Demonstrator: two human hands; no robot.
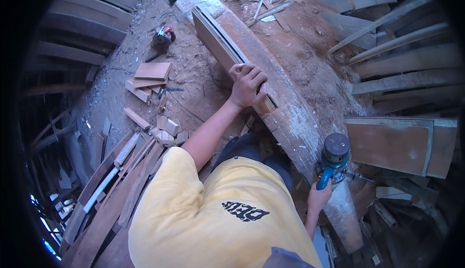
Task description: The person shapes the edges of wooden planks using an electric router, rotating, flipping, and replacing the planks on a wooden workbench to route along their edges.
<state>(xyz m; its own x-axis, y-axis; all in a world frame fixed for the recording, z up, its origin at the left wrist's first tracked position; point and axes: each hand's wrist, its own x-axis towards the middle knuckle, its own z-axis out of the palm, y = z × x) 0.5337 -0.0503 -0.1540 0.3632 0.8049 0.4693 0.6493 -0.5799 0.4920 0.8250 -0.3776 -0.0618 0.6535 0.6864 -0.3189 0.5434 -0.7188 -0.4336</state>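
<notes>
- While your left grip holds the near end of the wooden panels, its fingers curl over their upper edges.
- The wooden panels stand on edge, side by side, along the far part of the bench, a long, worn plank; a dark gap runs between them.
- Your right grip is closed around the handle of the blue power tool.
- The blue power tool sits upright at the near part of the bench, dark cap uppermost; you cannot tell whether its base touches the surface.
- To the right of the blue power tool, two wide panels lie overlapped.
- To your left, cut boards are piled on the dusty floor, with wood blocks nearer you.
- Beyond the cut boards lies a red and black tool.
</notes>
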